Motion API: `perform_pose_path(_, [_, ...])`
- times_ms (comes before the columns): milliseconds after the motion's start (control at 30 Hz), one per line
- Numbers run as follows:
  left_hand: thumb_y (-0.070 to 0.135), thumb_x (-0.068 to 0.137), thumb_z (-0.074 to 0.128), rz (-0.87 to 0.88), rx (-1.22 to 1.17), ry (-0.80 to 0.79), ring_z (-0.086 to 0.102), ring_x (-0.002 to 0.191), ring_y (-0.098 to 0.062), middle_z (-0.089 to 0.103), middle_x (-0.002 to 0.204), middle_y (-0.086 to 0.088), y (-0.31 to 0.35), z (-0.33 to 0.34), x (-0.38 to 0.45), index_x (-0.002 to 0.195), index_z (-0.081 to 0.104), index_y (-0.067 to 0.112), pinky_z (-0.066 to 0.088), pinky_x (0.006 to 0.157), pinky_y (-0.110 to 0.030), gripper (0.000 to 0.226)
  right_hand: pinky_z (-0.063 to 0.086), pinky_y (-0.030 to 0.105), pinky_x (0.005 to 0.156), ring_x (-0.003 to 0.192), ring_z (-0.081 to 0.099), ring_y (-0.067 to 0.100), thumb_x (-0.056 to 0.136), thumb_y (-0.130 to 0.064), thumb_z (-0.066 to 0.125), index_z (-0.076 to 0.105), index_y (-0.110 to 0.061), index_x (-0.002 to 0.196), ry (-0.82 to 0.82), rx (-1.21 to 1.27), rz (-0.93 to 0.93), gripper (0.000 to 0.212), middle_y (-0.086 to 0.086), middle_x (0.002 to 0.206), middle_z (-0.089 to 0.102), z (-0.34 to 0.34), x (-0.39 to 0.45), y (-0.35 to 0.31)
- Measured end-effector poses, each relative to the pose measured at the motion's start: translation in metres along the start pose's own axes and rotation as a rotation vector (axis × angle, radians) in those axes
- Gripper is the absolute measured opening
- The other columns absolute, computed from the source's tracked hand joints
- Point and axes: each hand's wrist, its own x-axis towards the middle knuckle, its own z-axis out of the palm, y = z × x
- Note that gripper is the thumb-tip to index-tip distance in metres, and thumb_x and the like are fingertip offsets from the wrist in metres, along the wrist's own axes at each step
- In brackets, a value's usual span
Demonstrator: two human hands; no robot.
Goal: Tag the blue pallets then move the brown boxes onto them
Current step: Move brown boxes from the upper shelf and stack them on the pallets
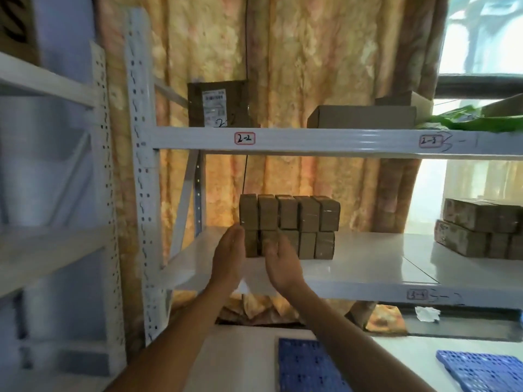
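Note:
A block of small brown boxes point(294, 219), two rows high, stands on the white middle shelf point(368, 261). My left hand point(229, 256) is flat against the left end of the bottom row, fingers together. My right hand point(278, 264) reaches up at the front of the bottom row, fingers spread and touching the boxes. Neither hand has lifted anything. Below, two blue slotted pallets lie on a pale surface: one point(305, 366) under my right forearm, one point(484, 372) at the lower right. I see no tag on either pallet.
A second pile of brown boxes point(481, 230) sits at the shelf's right end. The upper shelf point(311, 138), labelled 2-2 and 2-3, carries a dark parcel point(216, 104), flat cartons point(362, 116) and green plastic point(478, 120). A perforated white upright point(141, 171) stands left; a patterned curtain hangs behind.

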Motion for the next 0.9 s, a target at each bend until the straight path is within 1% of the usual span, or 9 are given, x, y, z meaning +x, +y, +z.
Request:
perform_pose_path(100, [0.042, 0.110, 0.032, -0.014, -0.091, 0.013, 0.040, 0.131, -0.008, 0.044, 0.150, 0.007, 0.013, -0.002, 0.042, 0.153, 0.041, 0.024, 0.027, 0.103, -0.025, 0.048, 0.050, 0.040, 0.093, 0.107, 0.063, 0.020, 0.105, -0.037, 0.046, 0.051, -0.026, 0.134, 0.121, 0.028, 0.005, 0.032, 0.000, 0.121, 0.066, 0.005, 0.053, -0.009])
perform_pose_path(200, [0.040, 0.110, 0.031, -0.029, -0.087, 0.017, 0.048, 0.113, -0.004, 0.047, 0.127, 0.012, 0.018, 0.002, 0.080, 0.140, 0.049, 0.031, 0.027, 0.097, -0.024, 0.036, 0.046, 0.035, 0.085, 0.106, 0.062, 0.017, 0.107, -0.037, 0.045, 0.044, -0.020, 0.147, 0.179, -0.002, 0.042, 0.044, 0.000, 0.121, 0.065, 0.006, 0.097, -0.014])
perform_pose_path(267, [0.043, 0.108, 0.035, -0.052, -0.053, -0.014, 0.054, 0.105, -0.004, 0.055, 0.121, 0.016, 0.014, 0.006, 0.105, 0.116, 0.057, 0.031, 0.036, 0.098, -0.028, 0.027, 0.046, 0.033, 0.074, 0.095, 0.066, 0.018, 0.106, -0.040, 0.042, 0.048, -0.016, 0.144, 0.210, -0.070, 0.058, 0.045, 0.000, 0.108, 0.069, 0.012, 0.117, -0.012])
perform_pose_path(333, [0.051, 0.102, 0.042, -0.036, 0.002, -0.039, 0.062, 0.108, -0.013, 0.068, 0.121, 0.008, 0.005, 0.012, 0.124, 0.114, 0.068, 0.030, 0.048, 0.102, -0.040, 0.035, 0.048, 0.032, 0.065, 0.080, 0.067, 0.017, 0.104, -0.042, 0.044, 0.057, -0.013, 0.132, 0.238, -0.127, 0.034, 0.042, -0.001, 0.089, 0.068, 0.020, 0.126, -0.007])
perform_pose_path(433, [0.048, 0.100, 0.049, 0.007, 0.020, 0.037, 0.063, 0.109, -0.018, 0.069, 0.120, 0.005, -0.006, 0.017, 0.132, 0.122, 0.066, 0.029, 0.052, 0.099, -0.044, 0.034, 0.060, 0.036, 0.076, 0.082, 0.069, 0.012, 0.101, -0.042, 0.052, 0.064, -0.018, 0.124, 0.288, -0.165, -0.018, 0.036, -0.005, 0.091, 0.071, 0.024, 0.131, -0.001])
perform_pose_path(567, [0.043, 0.100, 0.054, 0.029, -0.087, 0.089, 0.062, 0.110, -0.016, 0.067, 0.119, 0.007, -0.007, 0.015, 0.126, 0.122, 0.065, 0.028, 0.052, 0.100, -0.042, 0.028, 0.056, 0.036, 0.094, 0.105, 0.067, 0.012, 0.101, -0.034, 0.061, 0.063, -0.022, 0.133, 0.307, -0.080, -0.023, 0.034, -0.004, 0.117, 0.071, 0.021, 0.128, 0.000])
perform_pose_path(733, [0.037, 0.099, 0.058, 0.019, -0.186, 0.115, 0.063, 0.110, -0.015, 0.066, 0.117, 0.010, -0.002, 0.015, 0.116, 0.117, 0.064, 0.033, 0.054, 0.099, -0.043, 0.020, 0.056, 0.037, 0.096, 0.101, 0.064, 0.007, 0.095, -0.025, 0.070, 0.066, -0.023, 0.124, 0.360, 0.114, 0.013, 0.030, -0.008, 0.111, 0.068, 0.021, 0.122, -0.008])
perform_pose_path(833, [0.038, 0.094, 0.064, 0.078, -0.298, 0.119, 0.066, 0.106, -0.012, 0.069, 0.112, 0.013, 0.002, 0.010, 0.107, 0.114, 0.067, 0.035, 0.057, 0.095, -0.042, 0.020, 0.053, 0.021, 0.086, 0.105, 0.061, -0.003, 0.091, -0.024, 0.075, 0.065, -0.025, 0.129, 0.379, 0.323, 0.047, 0.040, -0.016, 0.111, 0.065, 0.015, 0.117, -0.018])
perform_pose_path(900, [0.035, 0.093, 0.067, 0.121, -0.364, 0.109, 0.067, 0.106, -0.009, 0.071, 0.110, 0.013, 0.006, 0.007, 0.100, 0.113, 0.069, 0.034, 0.057, 0.096, -0.041, 0.019, 0.050, 0.014, 0.085, 0.107, 0.063, -0.004, 0.089, -0.022, 0.076, 0.068, -0.026, 0.129, 0.388, 0.386, 0.016, 0.041, -0.018, 0.114, 0.069, 0.010, 0.113, -0.021])
